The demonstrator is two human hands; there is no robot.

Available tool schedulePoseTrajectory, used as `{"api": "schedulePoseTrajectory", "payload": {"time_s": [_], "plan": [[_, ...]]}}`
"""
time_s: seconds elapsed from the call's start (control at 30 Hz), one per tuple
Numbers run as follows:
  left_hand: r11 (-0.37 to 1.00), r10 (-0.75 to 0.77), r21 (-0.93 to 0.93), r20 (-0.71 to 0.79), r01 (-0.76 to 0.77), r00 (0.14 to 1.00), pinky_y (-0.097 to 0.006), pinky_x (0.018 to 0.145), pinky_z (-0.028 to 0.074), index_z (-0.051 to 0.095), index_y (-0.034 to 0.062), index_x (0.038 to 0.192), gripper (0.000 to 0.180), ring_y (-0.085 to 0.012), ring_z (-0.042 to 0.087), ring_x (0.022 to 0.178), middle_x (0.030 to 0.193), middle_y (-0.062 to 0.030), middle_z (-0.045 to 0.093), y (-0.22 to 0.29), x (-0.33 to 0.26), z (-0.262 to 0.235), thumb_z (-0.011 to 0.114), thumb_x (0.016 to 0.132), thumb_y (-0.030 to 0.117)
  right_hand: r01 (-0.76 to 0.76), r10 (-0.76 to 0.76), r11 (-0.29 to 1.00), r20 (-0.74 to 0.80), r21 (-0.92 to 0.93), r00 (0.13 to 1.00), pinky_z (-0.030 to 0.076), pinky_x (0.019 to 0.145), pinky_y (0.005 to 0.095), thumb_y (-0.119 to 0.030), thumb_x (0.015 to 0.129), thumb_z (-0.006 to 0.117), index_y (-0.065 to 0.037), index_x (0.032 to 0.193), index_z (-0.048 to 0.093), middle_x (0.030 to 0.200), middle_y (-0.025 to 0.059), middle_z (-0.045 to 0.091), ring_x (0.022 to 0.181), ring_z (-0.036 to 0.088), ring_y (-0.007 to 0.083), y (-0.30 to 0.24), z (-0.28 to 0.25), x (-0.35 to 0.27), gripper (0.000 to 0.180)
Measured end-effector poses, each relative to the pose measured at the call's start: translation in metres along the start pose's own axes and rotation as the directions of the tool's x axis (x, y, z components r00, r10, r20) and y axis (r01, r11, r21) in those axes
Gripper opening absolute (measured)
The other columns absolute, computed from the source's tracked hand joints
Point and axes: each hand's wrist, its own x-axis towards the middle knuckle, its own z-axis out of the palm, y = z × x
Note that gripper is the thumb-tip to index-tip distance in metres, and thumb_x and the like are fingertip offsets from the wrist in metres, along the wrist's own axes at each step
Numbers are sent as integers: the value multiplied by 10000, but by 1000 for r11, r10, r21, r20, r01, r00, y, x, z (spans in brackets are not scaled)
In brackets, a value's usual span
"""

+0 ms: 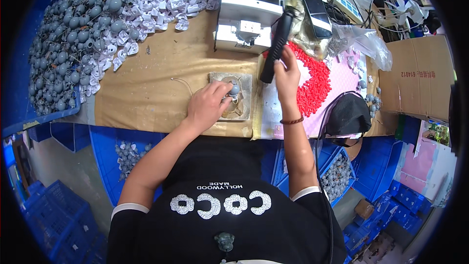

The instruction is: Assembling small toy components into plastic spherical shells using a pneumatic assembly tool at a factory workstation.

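Note:
My left hand pinches a small grey ball-shaped part with its fingertips. It sits over a square metal fixture plate with a round, worn middle, lying near the table's front edge. A thin wire lies left of the plate. My right hand is at the lower part of a black electric screwdriver, with thumb and fingers against its right side. The screwdriver stands tilted, its upper end by a cord. Part of my right fingers' contact with it is hidden.
A big pile of grey ball parts and white plastic pieces covers the back left. A white machine stands behind the plate. Red small parts, a phone, a black pouch and a cardboard box are at right.

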Motion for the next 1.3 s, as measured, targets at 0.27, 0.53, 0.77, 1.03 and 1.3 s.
{"api": "schedulePoseTrajectory", "payload": {"time_s": [0.27, 0.53, 0.77, 1.03, 1.3], "plan": [[998, 49, 29, -13, -49, 999, -403, 729, 554, 651, 81, 1150, 324, -317, 676, 915, 1064, -87, 671, 0, 0, 0, 756, 844, 110, -17, 37, 998, 339, -62, 940, 482, 684, 249, -93, 911, 744, -4, 1030, 723, 886, 40, 639, 758, 590, 96, -17, 35, -63, 150], [997, -31, -75, -12, 30, 999, -408, 780, 570, 640, 84, 1198, 347, -350, 677, 960, 1129, -110, 661, 12, 12, -20, 734, 865, 90, -305, 216, 908, 304, 286, 928, 470, 702, 241, -123, 943, 726, 36, 954, 721, 861, 14, 651, 792, 573, 69, -51, 41, -41, 160], [921, -346, 351, 545, 167, 764, -441, 797, 550, 660, 91, 1176, 378, -361, 676, 937, 1090, -147, 680, -22, -80, -158, 746, 808, 112, 357, -223, 741, 293, -569, 930, 525, 731, 398, -112, 826, 770, -51, 940, 738, 875, 139, 675, 831, 647, 319, -34, -45, -16, 134], [884, -389, 411, 382, 223, 838, -472, 902, 515, 672, 40, 1151, 313, -382, 627, 1076, 1129, -188, 676, -71, -60, -184, 687, 854, 138, 272, 61, 509, 349, -817, 935, 505, 831, 447, -90, 786, 742, -70, 919, 741, 900, 153, 683, 927, 609, 362, 20, -104, -22, 135], [776, 179, 619, -33, -120, 983, -441, 831, 491, 656, 88, 1076, 282, -306, 577, 1060, 1046, -73, 622, -155, 111, -88, 641, 799, 37, 327, 0, 526, 384, -785, 923, 503, 788, 453, -58, 812, 680, -35, 851, 720, 845, 157, 686, 831, 612, 363, 36, -103, -14, 60]]}}
